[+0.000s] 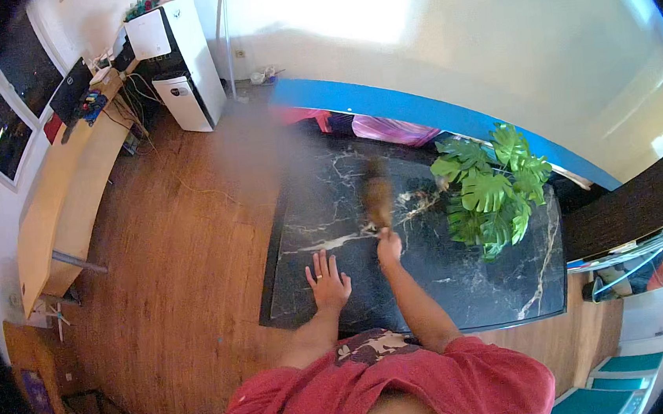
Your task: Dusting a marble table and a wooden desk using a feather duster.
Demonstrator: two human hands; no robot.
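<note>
Before me is a black marble-patterned tabletop [444,283] with white and gold veins. My left hand [329,284] lies palm down near its front left part, fingers spread, a ring on one finger. In my right hand [390,249] is the handle of a brown duster [378,197], probably of feathers. Its head points away from me over the middle of the tabletop and is blurred. Whether the head touches the surface, I cannot tell. To the right of the duster, a plant with large split green leaves [487,190] spreads over the tabletop; its base is hidden.
Behind the tabletop runs a blue ledge [393,98], with pink and purple cloth [396,130] below it. A dark box-like piece [627,210] adjoins on the right. A wooden desk [66,212] and white appliance [186,101] stand left. A thin cable [206,191] crosses the wood floor.
</note>
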